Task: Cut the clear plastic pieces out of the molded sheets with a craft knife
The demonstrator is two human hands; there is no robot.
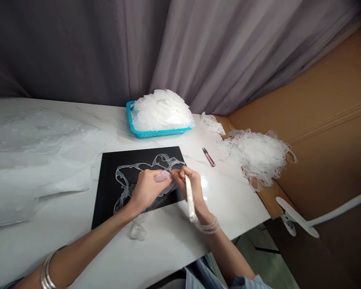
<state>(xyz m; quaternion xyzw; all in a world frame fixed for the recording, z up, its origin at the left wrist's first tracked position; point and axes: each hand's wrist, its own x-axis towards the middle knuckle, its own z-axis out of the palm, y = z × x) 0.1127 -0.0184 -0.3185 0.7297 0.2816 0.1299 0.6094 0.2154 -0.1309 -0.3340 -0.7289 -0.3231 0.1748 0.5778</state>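
Note:
Over a black mat (108, 176), my left hand (147, 188) pinches a small translucent white oval piece (163, 176) between thumb and fingers. My right hand (192, 184) is closed around a slim tool with a pearly white handle (190, 200); its tip is hidden by my fingers. The right fingertips meet the edge of the oval piece. Beneath both hands, a thin translucent sheet with cut-out holes (122, 171) spreads across the mat. A small crumpled clear scrap (137, 231) lies on the table just in front of the mat.
A blue basket (162, 132) heaped with white translucent pieces stands behind the mat. Pink-handled thread snips (209, 157) lie to the right, near a tangled pile of white offcuts (261, 154). Large translucent sheets (42, 160) cover the left. Cardboard (331, 92) walls the right side.

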